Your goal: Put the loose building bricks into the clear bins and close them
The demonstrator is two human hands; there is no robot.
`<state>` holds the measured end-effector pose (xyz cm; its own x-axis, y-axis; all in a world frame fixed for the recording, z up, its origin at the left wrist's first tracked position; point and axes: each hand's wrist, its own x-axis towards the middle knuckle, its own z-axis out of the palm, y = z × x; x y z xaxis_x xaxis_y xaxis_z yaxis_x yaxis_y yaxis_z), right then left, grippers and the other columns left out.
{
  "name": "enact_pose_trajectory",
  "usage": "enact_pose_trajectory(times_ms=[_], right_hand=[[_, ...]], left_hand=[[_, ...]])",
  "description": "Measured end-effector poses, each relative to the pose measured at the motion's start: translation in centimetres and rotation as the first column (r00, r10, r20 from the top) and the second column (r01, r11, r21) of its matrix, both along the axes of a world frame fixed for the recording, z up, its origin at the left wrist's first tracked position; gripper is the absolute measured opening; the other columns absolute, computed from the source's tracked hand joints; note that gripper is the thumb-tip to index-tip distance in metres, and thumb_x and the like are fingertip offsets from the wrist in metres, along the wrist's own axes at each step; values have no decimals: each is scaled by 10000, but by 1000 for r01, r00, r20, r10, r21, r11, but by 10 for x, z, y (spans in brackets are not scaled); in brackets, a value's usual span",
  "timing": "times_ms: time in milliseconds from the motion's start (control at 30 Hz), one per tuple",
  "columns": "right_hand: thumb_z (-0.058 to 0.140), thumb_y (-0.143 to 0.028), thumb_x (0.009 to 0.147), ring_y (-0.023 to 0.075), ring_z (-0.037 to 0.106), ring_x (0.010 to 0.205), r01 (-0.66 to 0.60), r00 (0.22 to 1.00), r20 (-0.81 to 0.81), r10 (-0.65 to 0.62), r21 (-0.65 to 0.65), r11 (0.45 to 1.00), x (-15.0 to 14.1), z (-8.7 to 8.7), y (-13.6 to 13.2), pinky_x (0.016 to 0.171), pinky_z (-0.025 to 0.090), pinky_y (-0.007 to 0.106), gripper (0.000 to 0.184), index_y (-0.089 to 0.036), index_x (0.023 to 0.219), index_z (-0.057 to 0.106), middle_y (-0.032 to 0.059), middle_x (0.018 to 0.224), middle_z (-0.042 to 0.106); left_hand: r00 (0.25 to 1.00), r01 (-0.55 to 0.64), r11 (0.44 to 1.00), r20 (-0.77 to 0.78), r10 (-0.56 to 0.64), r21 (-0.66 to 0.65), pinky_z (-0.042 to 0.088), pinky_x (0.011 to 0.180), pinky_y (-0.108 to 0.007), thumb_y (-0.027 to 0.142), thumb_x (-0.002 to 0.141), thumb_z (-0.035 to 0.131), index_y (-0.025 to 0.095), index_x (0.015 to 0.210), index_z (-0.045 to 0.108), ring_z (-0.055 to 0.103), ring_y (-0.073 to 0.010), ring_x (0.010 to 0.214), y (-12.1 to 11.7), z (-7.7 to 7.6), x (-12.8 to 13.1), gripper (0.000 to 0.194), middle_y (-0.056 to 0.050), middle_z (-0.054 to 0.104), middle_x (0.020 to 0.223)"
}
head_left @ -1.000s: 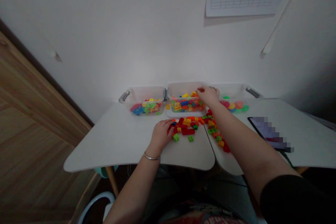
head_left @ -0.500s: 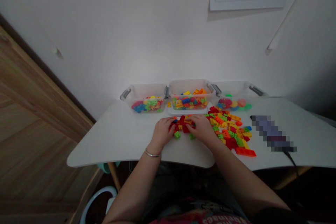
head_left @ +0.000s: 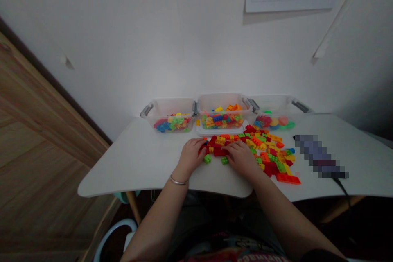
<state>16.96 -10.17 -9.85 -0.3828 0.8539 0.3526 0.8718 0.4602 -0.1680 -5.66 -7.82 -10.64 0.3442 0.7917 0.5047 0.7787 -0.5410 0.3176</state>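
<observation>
A low brick build [head_left: 219, 152], mostly red, lies on the table between my hands. On its top sits a yellow toy brick [head_left: 220, 140]. My left hand [head_left: 190, 156] curls round the left end, thumb in front and fingers behind. At the right end my right hand [head_left: 242, 159] is closed, its fingertips and thumb against the red bricks. Two green bricks touch or stand close to the front: one green brick [head_left: 207, 159] near my left thumb, another green brick [head_left: 224, 160] below my right fingers. My fingers hide both ends of the build.
Loose bricks [head_left: 270, 149] spread to the right. Along the wall stand three clear bins: a left bin [head_left: 173, 104] and middle bin [head_left: 224, 100] with colourful pieces, and a right bin [head_left: 276, 104] with round pieces. A blurred-out device [head_left: 319, 157] with a cable lies right on the white table [head_left: 132, 168].
My right hand has shifted slightly right and down, off the yellow brick, which now shows on top of the build. My left hand stays in place.
</observation>
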Motion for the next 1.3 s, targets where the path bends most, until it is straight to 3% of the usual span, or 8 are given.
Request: enact_pose_trajectory(times_ms=[300,467,667,867,933,1167,1300], right_hand=[[591,-158,785,246,570,993,6,998,-68,-5,21,1000,0,-1,-1,960,408,407,296,-194,1062,689,72,997,709],[586,-201,788,264,573,962,64,975,-218,-46,73,995,2,0,-2,894,448,418,225,-172,995,670,92,971,691],[604,-273,768,220,560,798,142,815,-579,-30,149,979,8,8,5,754,475,378,180,-192,927,631,72,873,647],[606,-383,775,169,520,685,294,633,-772,-58,171,940,24,45,41,691,469,338,305,-195,1010,655,44,874,625],[596,-412,780,174,532,697,323,610,-789,-77,158,933,29,57,59,699,472,340,348,-185,1036,664,57,898,643],[562,-319,792,203,591,788,359,741,-644,-192,138,923,31,92,119,776,473,346,329,-150,1059,651,97,963,677],[619,-319,764,212,614,827,421,797,-483,-363,13,907,18,104,139,778,466,339,258,-182,982,635,79,935,692]], left_hand=[[1000,28,1000,0,-28,-8,472,994,-437,201,863,586,174,1115,660,591,-234,1077,0,-1,1,265,-95,671,1155],[999,45,999,-8,-45,-4,475,989,-433,201,872,575,173,1113,660,590,-232,1071,0,0,1,257,-94,668,1163],[999,46,999,-6,-46,-4,467,997,-431,206,879,560,177,1115,656,583,-232,1079,0,0,0,257,-88,666,1160],[999,50,999,12,-50,-4,470,996,-434,199,874,554,196,1124,656,586,-225,1081,0,0,0,270,-78,668,1160],[998,51,999,21,-51,-2,476,991,-436,195,873,550,198,1122,658,589,-223,1078,0,1,0,271,-80,668,1160],[999,39,999,17,-39,-9,473,998,-449,192,879,535,185,1122,657,593,-227,1075,0,1,-1,272,-91,668,1162],[999,35,999,15,-35,-16,467,1007,-445,196,877,541,179,1126,655,590,-228,1084,0,1,-1,274,-96,663,1172]])
